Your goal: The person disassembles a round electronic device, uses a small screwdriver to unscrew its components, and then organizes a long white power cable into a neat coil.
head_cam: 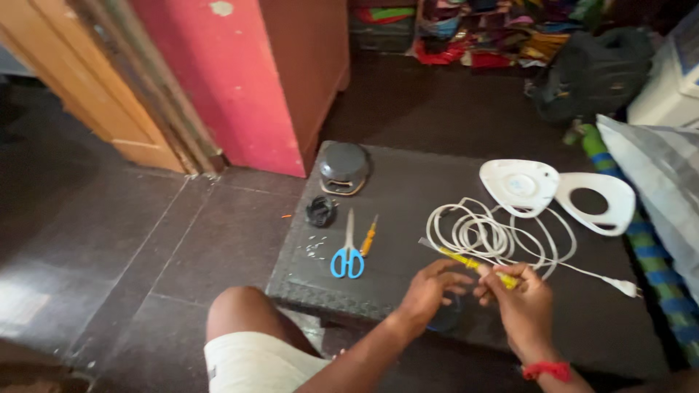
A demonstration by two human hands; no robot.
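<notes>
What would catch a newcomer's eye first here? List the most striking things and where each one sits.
The two hands, left hand and right hand, meet at the near edge of the dark low table, holding a yellow-handled tool. Behind them lies a coiled white cord, with two white shell pieces at the far right. Blue-handled scissors lie left of the hands.

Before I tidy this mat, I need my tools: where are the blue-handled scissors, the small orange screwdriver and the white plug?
blue-handled scissors (348, 260), head view, on the handle loops.
small orange screwdriver (368, 238), head view, on the handle.
white plug (625, 286), head view, on the plug body.
</notes>
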